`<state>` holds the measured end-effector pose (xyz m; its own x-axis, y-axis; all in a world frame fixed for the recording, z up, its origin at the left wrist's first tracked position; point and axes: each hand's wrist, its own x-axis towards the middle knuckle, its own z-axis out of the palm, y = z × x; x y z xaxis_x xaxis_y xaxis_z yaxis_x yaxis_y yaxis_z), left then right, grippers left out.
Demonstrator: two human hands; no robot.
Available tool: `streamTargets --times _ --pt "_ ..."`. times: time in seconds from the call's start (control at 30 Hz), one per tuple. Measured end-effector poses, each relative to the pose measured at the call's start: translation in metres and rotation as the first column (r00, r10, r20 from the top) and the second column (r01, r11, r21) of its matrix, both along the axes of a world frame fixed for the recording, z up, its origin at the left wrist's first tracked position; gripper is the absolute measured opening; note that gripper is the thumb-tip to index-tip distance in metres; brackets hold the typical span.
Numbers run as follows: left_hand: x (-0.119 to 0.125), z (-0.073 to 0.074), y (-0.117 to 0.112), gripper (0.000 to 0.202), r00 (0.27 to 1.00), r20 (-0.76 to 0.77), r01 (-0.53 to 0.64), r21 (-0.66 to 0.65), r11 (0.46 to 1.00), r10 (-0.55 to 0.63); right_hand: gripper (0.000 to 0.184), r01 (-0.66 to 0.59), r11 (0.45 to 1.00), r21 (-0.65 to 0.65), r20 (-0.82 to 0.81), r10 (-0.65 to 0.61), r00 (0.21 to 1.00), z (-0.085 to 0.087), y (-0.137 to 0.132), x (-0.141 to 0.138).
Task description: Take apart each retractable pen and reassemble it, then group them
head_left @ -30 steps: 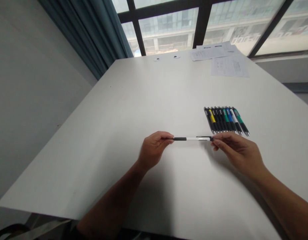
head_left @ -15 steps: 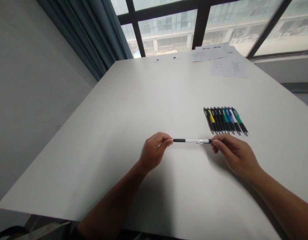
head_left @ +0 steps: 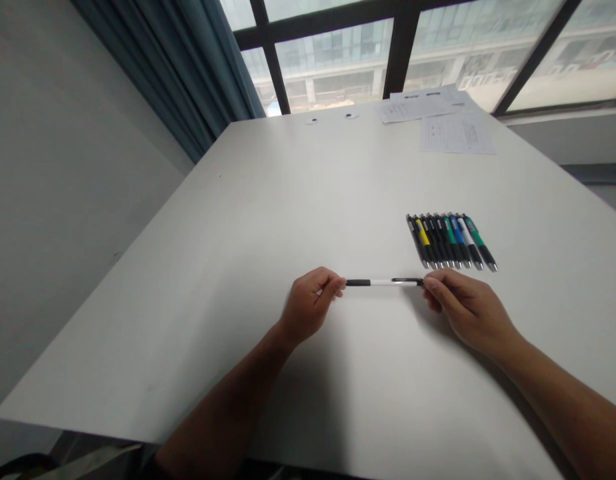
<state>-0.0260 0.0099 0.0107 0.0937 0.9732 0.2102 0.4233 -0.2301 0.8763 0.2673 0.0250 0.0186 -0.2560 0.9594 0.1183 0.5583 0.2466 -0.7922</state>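
A white pen (head_left: 381, 283) with a black grip is held level between my two hands, over the white table (head_left: 268, 213). My left hand (head_left: 311, 301) pinches its tip end at the dark grip. At the other end, by the clip and button, the fingers of my right hand (head_left: 471, 307) are closed on it. The clip lies on the upper side of the barrel. Just beyond my right hand, several pens (head_left: 445, 241) in black, yellow, green, blue and white lie side by side in a slanted row.
Sheets of paper (head_left: 458, 133) lie at the table's far right, below the window (head_left: 338, 63). Two small white discs with dark centres (head_left: 351, 116) sit along the far edge. A blue curtain (head_left: 188, 73) hangs at the back left beside a grey wall.
The pen has rolled about its length between my fingers: its clip has gone from the near lower side to the upper side. My hands are almost where they were.
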Motion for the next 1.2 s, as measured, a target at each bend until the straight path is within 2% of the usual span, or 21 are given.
streamTargets --times 0.43,0.7,0.8,0.9,1.0,1.1,1.17,1.2 --pt "0.000 -0.001 -0.001 0.050 1.000 0.008 0.021 -0.065 0.998 -0.020 0.046 -0.032 0.999 -0.014 0.077 0.033 0.996 0.000 0.002 -0.001" --pt "0.000 -0.001 -0.002 0.059 0.998 0.046 0.054 -0.124 0.991 -0.048 0.048 -0.032 0.998 -0.055 0.043 0.034 0.999 -0.002 0.002 -0.001" --pt "0.003 -0.001 -0.003 0.052 0.988 0.140 0.099 -0.204 0.974 -0.071 0.047 0.026 0.994 -0.107 -0.048 -0.031 0.998 -0.006 0.002 -0.001" --pt "0.007 0.002 -0.003 0.043 0.961 0.268 0.146 -0.273 0.951 -0.070 0.041 0.065 0.974 -0.219 -0.228 -0.116 0.967 -0.009 0.003 -0.001" --pt "0.010 0.005 -0.002 0.039 0.937 0.348 0.153 -0.296 0.943 -0.042 0.036 0.033 0.953 -0.301 -0.379 -0.152 0.913 -0.011 0.004 -0.002" --pt "0.010 0.004 -0.001 0.036 0.904 0.428 0.173 -0.328 0.929 -0.017 0.034 -0.006 0.944 -0.331 -0.492 -0.166 0.855 -0.009 0.005 -0.002" --pt "0.011 0.002 -0.003 0.037 0.865 0.501 0.267 -0.405 0.874 -0.031 0.034 -0.007 0.940 -0.340 -0.546 -0.191 0.816 -0.008 0.006 -0.002" --pt "0.012 0.001 -0.004 0.039 0.838 0.544 0.337 -0.456 0.824 -0.042 0.034 -0.008 0.938 -0.347 -0.566 -0.202 0.799 -0.008 0.007 -0.002"
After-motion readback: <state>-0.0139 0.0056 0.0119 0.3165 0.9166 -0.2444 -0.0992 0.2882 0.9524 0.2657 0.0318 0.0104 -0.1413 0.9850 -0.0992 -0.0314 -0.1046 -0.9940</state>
